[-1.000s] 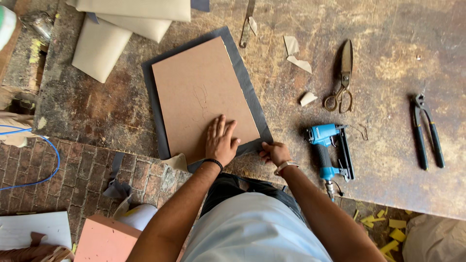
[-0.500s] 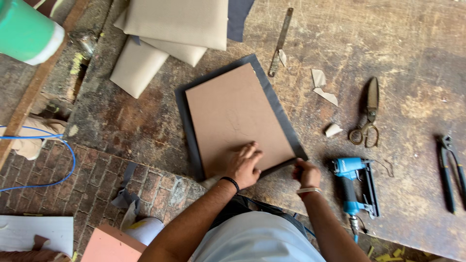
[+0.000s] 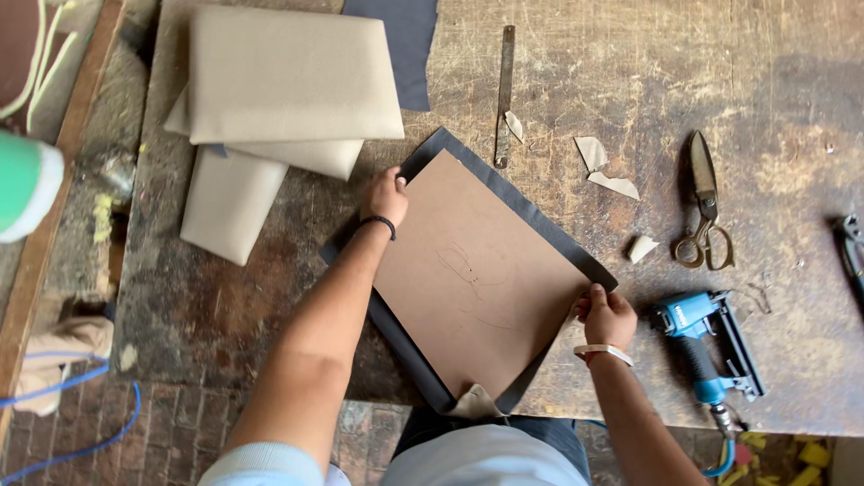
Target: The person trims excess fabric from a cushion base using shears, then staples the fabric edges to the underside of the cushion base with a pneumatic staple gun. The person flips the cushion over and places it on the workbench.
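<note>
A brown board (image 3: 477, 279) lies on a slightly larger dark grey sheet (image 3: 540, 223) on the worn wooden table (image 3: 630, 81), both turned at an angle. My left hand (image 3: 385, 196) rests on the board's far left corner, fingers curled over its edge. My right hand (image 3: 607, 315) pinches the right corner, where board and dark sheet meet. A small beige flap (image 3: 475, 405) sticks out under the board's near corner.
Beige padded panels (image 3: 288, 76) are stacked at the back left. A metal ruler (image 3: 504, 90), paper scraps (image 3: 605, 166), old scissors (image 3: 704, 202), a blue staple gun (image 3: 706, 346) and pliers (image 3: 850, 252) lie to the right. The table's near edge runs just beyond my body.
My left hand moved from the board's near edge to its far left corner. My right hand shifted to the right corner. The board and sheet have turned on the table.
</note>
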